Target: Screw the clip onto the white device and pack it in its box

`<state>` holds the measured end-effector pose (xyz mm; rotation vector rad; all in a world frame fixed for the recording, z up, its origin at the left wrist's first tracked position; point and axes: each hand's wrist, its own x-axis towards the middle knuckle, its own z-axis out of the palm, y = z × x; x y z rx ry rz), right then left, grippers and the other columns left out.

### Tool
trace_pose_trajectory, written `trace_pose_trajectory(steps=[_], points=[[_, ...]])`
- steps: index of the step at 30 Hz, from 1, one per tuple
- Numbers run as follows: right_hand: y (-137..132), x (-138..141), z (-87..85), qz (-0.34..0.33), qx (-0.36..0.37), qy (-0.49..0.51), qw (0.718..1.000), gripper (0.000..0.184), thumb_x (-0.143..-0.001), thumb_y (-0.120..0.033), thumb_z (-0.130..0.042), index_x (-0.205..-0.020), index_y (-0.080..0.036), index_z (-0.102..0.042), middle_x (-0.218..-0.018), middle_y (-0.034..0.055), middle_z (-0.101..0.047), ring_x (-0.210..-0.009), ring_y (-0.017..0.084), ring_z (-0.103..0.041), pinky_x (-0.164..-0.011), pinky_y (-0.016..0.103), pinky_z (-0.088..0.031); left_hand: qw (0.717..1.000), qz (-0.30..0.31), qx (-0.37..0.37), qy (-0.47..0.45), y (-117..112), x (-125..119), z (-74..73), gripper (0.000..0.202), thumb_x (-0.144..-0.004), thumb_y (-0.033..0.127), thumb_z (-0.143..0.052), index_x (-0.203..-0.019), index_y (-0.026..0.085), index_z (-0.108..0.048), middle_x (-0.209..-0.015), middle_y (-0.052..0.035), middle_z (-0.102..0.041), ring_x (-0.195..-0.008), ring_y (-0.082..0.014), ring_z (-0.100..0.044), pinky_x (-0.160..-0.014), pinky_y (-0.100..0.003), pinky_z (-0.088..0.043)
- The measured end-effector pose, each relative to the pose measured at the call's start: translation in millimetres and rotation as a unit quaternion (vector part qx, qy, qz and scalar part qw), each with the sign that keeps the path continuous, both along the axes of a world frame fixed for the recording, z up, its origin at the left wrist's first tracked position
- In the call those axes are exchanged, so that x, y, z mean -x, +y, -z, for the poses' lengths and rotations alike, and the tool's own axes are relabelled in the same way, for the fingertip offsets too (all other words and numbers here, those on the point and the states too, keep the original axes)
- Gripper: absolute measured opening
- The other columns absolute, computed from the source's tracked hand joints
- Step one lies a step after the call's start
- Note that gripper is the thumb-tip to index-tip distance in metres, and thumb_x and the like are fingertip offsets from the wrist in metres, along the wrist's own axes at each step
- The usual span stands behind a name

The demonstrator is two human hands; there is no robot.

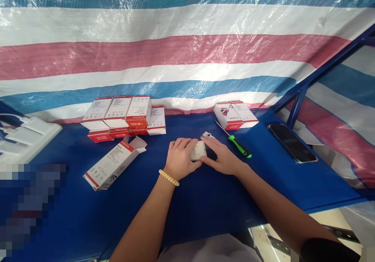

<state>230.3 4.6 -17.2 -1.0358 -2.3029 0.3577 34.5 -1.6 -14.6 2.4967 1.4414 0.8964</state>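
Note:
My left hand [181,156], with a yellow coiled band at its wrist, is closed around a small off-white plastic detector [199,150]. At the device's right end, the thumb and forefinger of my right hand [222,156] grip its edges. Just beyond my right fingertips lies a small clear packet [208,136], partly covered by them; its contents are too small to make out. A screwdriver [239,146] with a green and black handle rests to the right of that hand. Left of my hands, an opened white and red carton [113,164] lies with its flaps out.
Stacked detector boxes [117,111] stand at the back left, and two more boxes [236,114] at the back right. A phone [292,143] lies near the right edge of the blue table [205,203]. A loaded power strip [32,139] is at far left. Striped sheeting [175,51] hangs behind.

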Motion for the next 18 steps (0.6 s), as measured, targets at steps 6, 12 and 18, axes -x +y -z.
trace_pose_trajectory(steps=[6,12,18], points=[[-22.0,-90.0,-4.8,0.217,-0.120,-0.033,0.968,0.029,-0.085,-0.040,-0.058,-0.107,-0.022,-0.063,-0.104,0.0094,-0.065,-0.103,0.026,-0.059,-0.094,0.044,-0.049,0.999,-0.013,0.016,0.044,-2.3,5.9,-3.7,0.057,-0.067,0.044,-0.074,-0.118,0.022,-0.059,-0.111,-0.0071,-0.066,-0.103,-0.0274,-0.059,-0.083,-0.043,-0.045],[-72.8,-223.3,21.3,0.571,-0.127,-0.113,0.803,0.068,-0.074,-0.065,-0.054,-0.121,-0.016,-0.059,-0.128,0.0223,-0.049,-0.125,0.048,-0.040,-0.102,0.064,-0.032,0.998,-0.034,0.018,0.054,1.1,10.3,-4.8,0.055,-0.068,0.043,-0.075,-0.116,0.022,-0.059,-0.112,-0.0081,-0.066,-0.103,-0.0289,-0.059,-0.082,-0.044,-0.046],[-79.9,-243.5,32.1,0.625,0.066,-0.107,0.771,0.086,-0.063,-0.077,-0.057,-0.126,-0.019,-0.056,-0.143,0.0240,-0.030,-0.128,0.059,-0.025,-0.093,0.077,-0.026,0.997,-0.046,0.020,0.051,2.7,10.1,-4.5,0.056,-0.067,0.043,-0.076,-0.116,0.022,-0.059,-0.114,-0.0096,-0.066,-0.105,-0.0292,-0.059,-0.085,-0.043,-0.046]])
